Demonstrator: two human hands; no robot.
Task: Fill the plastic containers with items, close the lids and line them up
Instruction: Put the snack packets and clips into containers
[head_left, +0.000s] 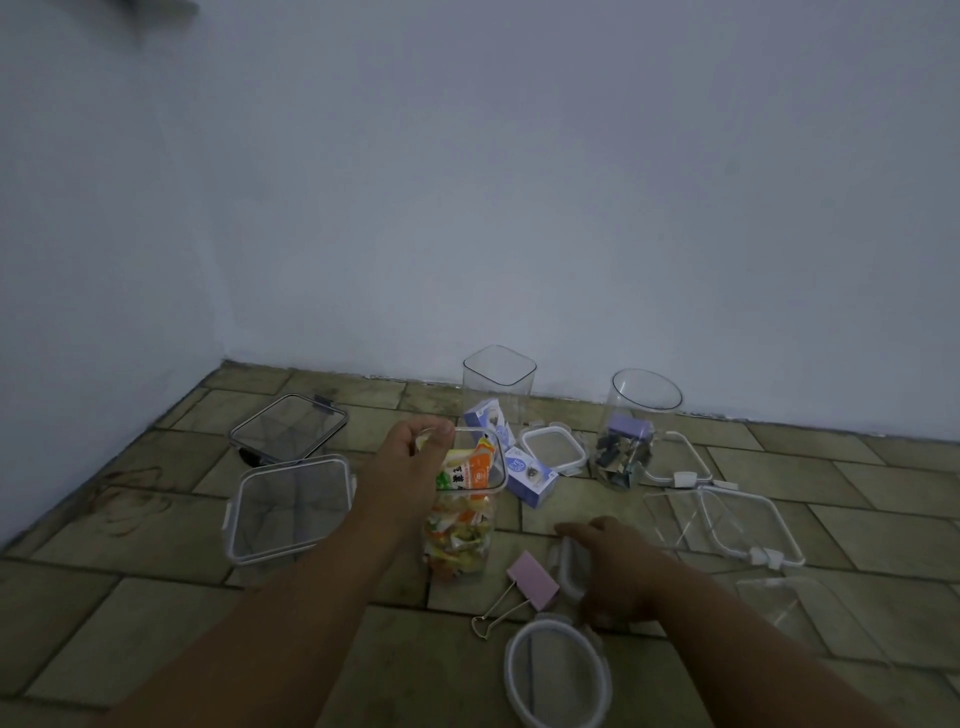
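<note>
Your left hand (410, 457) is at the open top of the tall square container (462, 525), which stands on the tiled floor (156, 623) in front of you. The thumb and the fingers (441, 427) of this hand are closed together on a small packet (423, 441), just at the rim. The container is almost full of colourful packets, orange, yellow and green.

Your right hand (608, 566) lies low on the floor, to the right of this container, on top of a small white-rimmed lid (566, 577). The fingers bend over the lid, but I cannot tell if they really grip it or only rest on it. Just beside this hand, on its left, lies a pink binder clip (532, 579), and nearer to you there is a round lid (558, 675).

Near the wall stands an empty tall container (498, 384), and to its right a round container (631, 441) with binder clips inside, both without lid. Two small purple-and-white boxes (530, 475) lie between them and the filled container, next to a small square lid (553, 449). On the left side there is a wide square container (291, 506) and behind it a dark-rimmed lid (288, 428). More lids with white rims (748, 525) lie on the right.
</note>
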